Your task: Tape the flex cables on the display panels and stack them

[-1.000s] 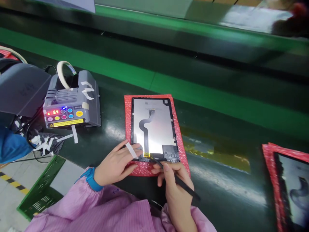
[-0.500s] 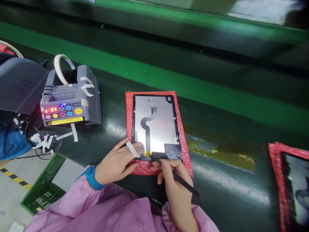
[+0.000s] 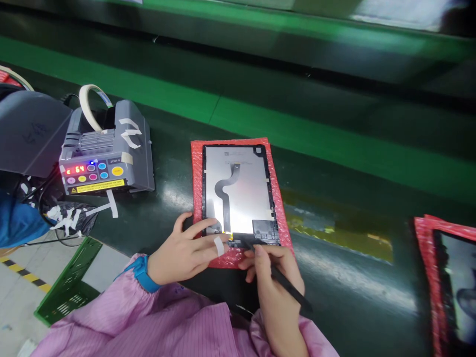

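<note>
1. A flat screen panel (image 3: 251,201) lies on a red bubble sheet (image 3: 281,218) on the worktop (image 3: 345,312). The tiny print near its top is too small to read.
2. A wavy black ribbon (image 3: 226,210) runs down the panel to a shiny yellow end (image 3: 231,236).
3. The left hand (image 3: 182,255) has its fingers spread apart, over the panel's bottom left corner and beside the yellow end. A bit of white tape (image 3: 218,246) sticks to one finger.
4. The right hand (image 3: 278,282) has its fingers pinched on a black stick (image 3: 290,287). The stick points at the panel's bottom edge; I cannot tell if it touches.
5. Half a second ago the stick's tip was by the yellow end. Now it is further right, and the left fingers are there instead, spread wider.
6. To the left, a gray tape machine (image 3: 139,158) says "ZCUT-9" and glows a red "64". Its yellow sticker (image 3: 100,186) has small, blurry words.
7. Far right, another panel (image 3: 461,267) lies on red sheets (image 3: 424,267).
</note>
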`<state>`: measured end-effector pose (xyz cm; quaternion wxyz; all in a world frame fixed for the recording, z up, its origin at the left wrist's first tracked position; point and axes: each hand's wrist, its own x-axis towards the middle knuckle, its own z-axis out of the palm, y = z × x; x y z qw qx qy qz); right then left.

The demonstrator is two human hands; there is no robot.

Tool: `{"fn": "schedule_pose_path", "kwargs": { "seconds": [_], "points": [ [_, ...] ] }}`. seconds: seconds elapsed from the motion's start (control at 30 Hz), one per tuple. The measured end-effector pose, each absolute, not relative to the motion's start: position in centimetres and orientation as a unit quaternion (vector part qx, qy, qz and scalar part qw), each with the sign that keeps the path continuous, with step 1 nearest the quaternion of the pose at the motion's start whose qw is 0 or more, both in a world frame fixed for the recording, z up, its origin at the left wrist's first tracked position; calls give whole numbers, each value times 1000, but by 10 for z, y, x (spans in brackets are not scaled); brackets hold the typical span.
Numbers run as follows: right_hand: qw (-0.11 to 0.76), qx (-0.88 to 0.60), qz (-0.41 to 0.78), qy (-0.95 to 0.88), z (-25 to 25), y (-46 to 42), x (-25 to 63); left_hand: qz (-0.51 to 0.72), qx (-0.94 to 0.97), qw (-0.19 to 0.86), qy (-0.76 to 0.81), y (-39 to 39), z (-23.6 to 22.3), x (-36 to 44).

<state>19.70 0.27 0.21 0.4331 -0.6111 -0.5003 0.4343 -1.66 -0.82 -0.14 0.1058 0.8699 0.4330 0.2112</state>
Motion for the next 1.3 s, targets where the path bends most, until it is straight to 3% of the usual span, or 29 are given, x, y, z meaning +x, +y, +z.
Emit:
{"fn": "schedule_pose_path", "kwargs": {
  "seconds": [0.13,0.33,0.5,0.6,0.77,0.87,1.03,1.3],
  "points": [
    [490,-571,424,-504,21,3,218,229,858,179,422,-18,11,3],
    [292,-491,577,-584,68,33,235,310,781,396,371,-25,16,28],
    [234,-444,641,-580,74,84,209,329,622,626,336,-19,26,19],
    [228,-404,638,-614,60,117,186,315,585,660,350,-10,36,3],
    [237,-422,607,-630,31,153,160,268,684,547,401,5,47,-23],
    [225,-420,594,-648,21,160,156,252,751,380,478,15,46,-29],
    [232,-430,566,-664,17,161,154,113,816,93,560,35,29,-24],
    [286,-475,482,-679,5,167,141,37,826,4,563,42,13,-17]
  ]
}}
